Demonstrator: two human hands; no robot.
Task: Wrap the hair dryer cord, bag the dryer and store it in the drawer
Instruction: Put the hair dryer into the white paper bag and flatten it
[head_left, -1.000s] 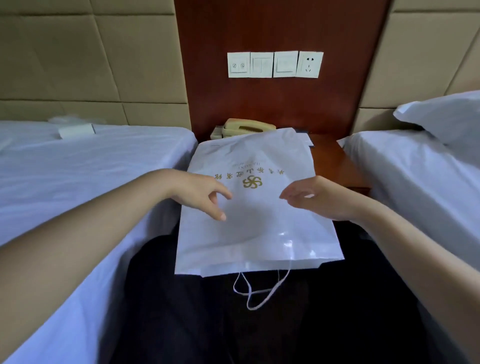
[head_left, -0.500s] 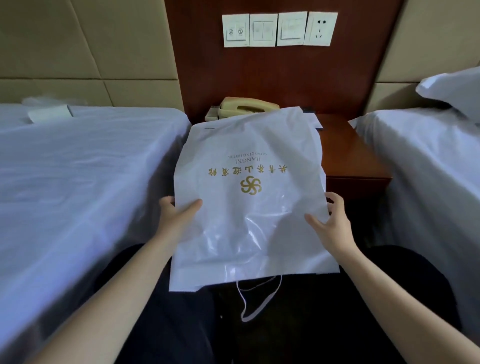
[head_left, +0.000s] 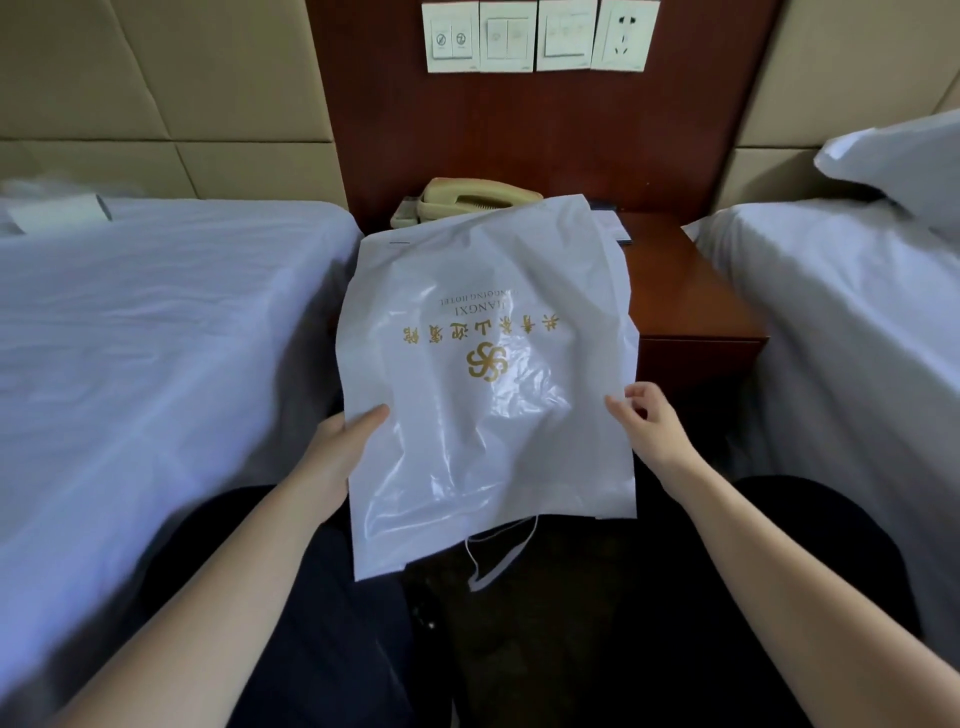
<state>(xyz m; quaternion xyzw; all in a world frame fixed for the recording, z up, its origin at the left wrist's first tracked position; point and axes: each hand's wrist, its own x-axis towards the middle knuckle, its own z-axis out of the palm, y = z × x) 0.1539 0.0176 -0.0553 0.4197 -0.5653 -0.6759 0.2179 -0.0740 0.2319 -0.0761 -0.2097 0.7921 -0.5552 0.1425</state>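
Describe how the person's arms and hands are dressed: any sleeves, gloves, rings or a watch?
Both forearms are bare right to the picture's edge, with no sleeve in view. The left hand and right hand wear no gloves, and no ring, watch or bracelet shows.

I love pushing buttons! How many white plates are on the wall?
4, in a row on the brown panel: three switch plates, then a socket plate rightmost. None looks hidden.

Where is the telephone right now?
In the head view, the beige telephone sits upper centre on the nightstand, partly hidden behind the white bag.
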